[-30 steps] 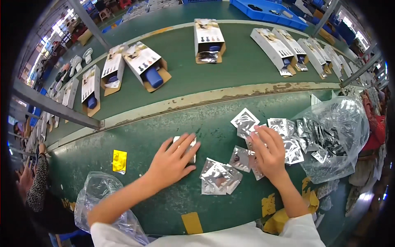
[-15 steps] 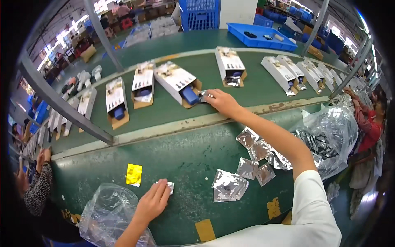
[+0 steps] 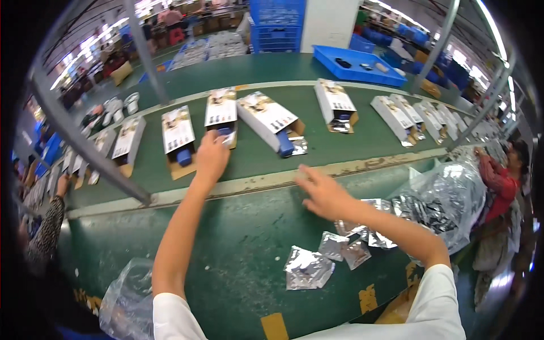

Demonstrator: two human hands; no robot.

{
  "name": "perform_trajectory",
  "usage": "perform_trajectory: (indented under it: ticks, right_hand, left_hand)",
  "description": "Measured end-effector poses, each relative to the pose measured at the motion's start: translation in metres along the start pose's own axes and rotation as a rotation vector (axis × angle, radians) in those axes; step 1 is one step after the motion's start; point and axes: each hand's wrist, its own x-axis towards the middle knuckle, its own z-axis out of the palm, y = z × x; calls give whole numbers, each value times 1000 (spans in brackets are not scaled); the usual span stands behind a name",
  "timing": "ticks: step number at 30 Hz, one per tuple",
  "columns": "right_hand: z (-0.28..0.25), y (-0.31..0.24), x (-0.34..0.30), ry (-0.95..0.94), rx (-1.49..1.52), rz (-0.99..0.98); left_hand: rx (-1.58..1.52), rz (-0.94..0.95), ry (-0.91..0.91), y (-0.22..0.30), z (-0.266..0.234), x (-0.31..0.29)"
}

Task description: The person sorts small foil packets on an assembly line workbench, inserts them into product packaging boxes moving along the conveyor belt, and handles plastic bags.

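Note:
My left hand [image 3: 213, 157] is at the open lower end of a white printed box [image 3: 221, 106] on the green conveyor belt. Its fingers are closed together near a blue item [image 3: 224, 131] inside, and what they hold is hidden. My right hand [image 3: 326, 195] hovers by the belt's near rail, fingers apart and holding nothing. Beyond it lies another white box [image 3: 267, 112], tilted, with a blue object [image 3: 285, 144] sticking out and a silver foil packet [image 3: 298, 145] at its mouth. Several silver packets [image 3: 309, 268] are spread over the green worktable below my right forearm.
More open white boxes [image 3: 177, 130] line the belt. A clear bag of foil packets [image 3: 447, 195] stands at right; a crumpled clear bag [image 3: 129, 300] lies at left. A blue tray [image 3: 360, 65] is behind the belt. Co-workers are at both sides; one's sleeve [image 3: 48, 226] shows left.
My left hand has gone from the worktable up to a box. My right hand has let go of a silver packet at the tilted box and drawn back. The yellow packet no longer shows.

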Motion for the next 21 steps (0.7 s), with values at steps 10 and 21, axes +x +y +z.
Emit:
perform_trajectory:
  ticks: [10,21]
  right_hand:
    - [-9,-73,-96,-87,-138,170]
    - [4,-84,-59,-81,-81,73]
  left_hand:
    - [261,-168,-85,-99,87,-13]
    - [-354,244,-624,97,-98,-103]
